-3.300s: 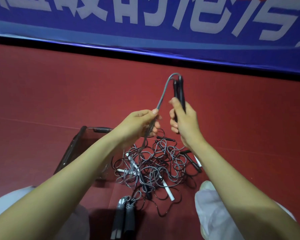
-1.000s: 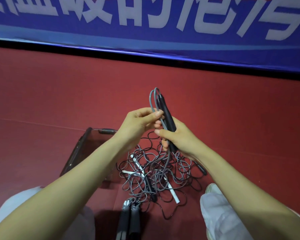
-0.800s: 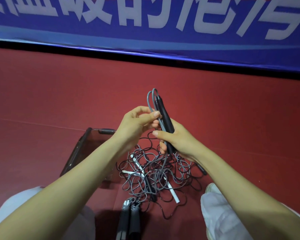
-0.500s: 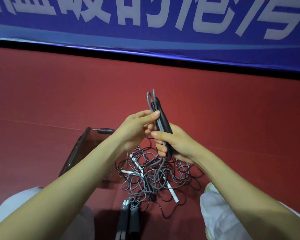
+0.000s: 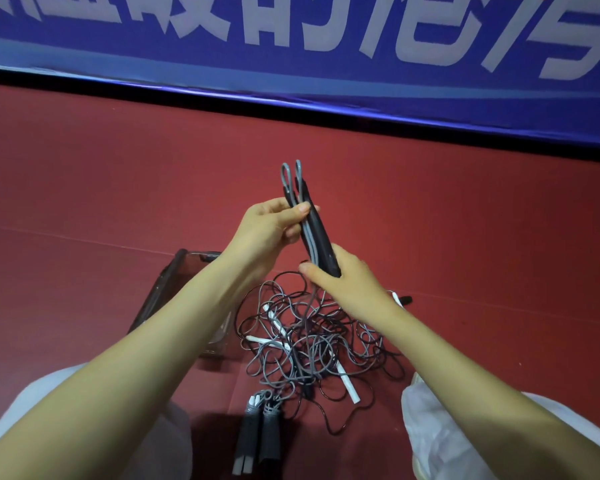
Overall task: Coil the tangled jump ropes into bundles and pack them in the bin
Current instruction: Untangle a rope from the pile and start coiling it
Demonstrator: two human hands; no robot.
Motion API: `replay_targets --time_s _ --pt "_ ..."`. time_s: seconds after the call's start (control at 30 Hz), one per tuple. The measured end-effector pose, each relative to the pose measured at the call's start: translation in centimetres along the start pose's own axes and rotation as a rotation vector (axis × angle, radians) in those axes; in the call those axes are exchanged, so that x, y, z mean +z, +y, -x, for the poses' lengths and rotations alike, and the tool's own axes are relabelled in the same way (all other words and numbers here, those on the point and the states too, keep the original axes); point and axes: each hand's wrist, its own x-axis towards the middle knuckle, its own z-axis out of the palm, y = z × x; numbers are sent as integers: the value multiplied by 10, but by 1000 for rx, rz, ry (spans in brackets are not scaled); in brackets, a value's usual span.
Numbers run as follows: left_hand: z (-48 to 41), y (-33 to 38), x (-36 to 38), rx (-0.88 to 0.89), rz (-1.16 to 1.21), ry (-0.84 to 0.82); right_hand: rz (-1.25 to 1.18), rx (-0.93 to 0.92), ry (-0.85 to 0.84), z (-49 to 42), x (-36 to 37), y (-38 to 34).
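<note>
While left hand [image 5: 271,223], right hand [image 5: 347,282] grip rope [image 5: 318,235], bin [image 5: 163,289] beside tangle [image 5: 305,344].

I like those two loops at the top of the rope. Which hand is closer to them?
Left. The left hand pinches the black handles right under the two grey loops; the right hand grips their bottom end, farther down.

A grey rope [image 5: 286,183], folded in two loops against its black handles [image 5: 321,237], is tilting upright above the tangle of ropes [image 5: 302,344]. The clear bin [image 5: 168,282] is sitting just left of the tangle. A grey-handled bundle [image 5: 260,434] is lying at its near edge.
</note>
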Motion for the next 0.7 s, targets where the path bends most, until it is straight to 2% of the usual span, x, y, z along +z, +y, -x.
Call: replay_targets --time_s 0.13,0.3,0.47,0.57,0.63,0.7 --pt "-2 -1 -1 48 -105 -4 90 4 -5 0 3 -1" --pt "-4 2 -5 8 -103 -18 -124 48 -145 -4 -3 -3" --pt "-6 -5 -4 0 -126 -3 -115 74 -125 -3 5 -2" --pt "-11 -9 0 56 -143 3 -308 120 -36 -7 6 -7" --pt "-9 -16 3 24 -301 -13 -547 128 64 -10 -1 -10" --pt "-4 -34 4 -81 -531 -226 -722 89 160 -12 -13 -13"
